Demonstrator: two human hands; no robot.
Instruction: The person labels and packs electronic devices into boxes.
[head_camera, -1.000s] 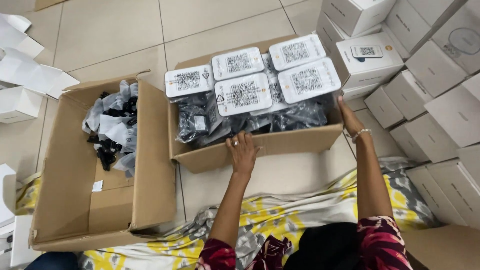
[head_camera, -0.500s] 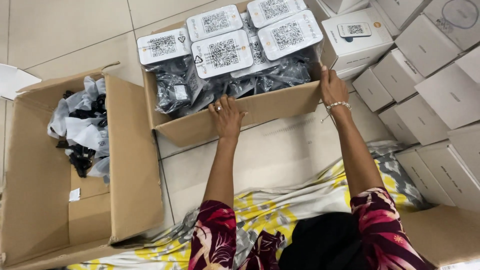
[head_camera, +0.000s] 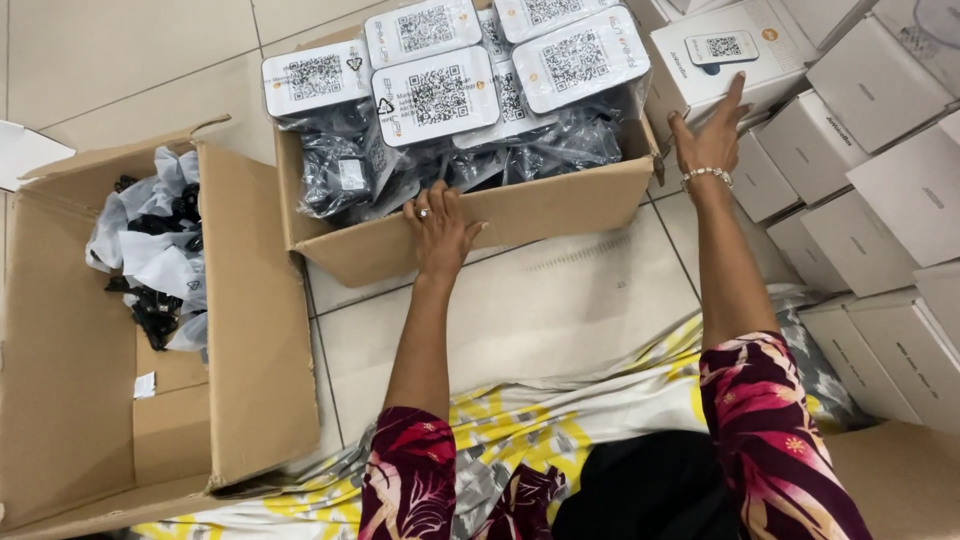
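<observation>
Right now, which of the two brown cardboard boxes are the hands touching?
The farther cardboard box, packed with white packets: the left hand and right hand rest on it. The nearer open box is untouched.

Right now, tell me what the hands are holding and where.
Both hands are on the open carton: the left hand flat on its near wall, the right hand at its right corner. Nothing is lifted.

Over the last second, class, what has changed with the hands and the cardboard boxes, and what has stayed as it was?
The right hand has left the packed cardboard box corner and now lies against the white carton beside it. The left hand still rests on the box's front wall. The open box on the left is unchanged.
</observation>
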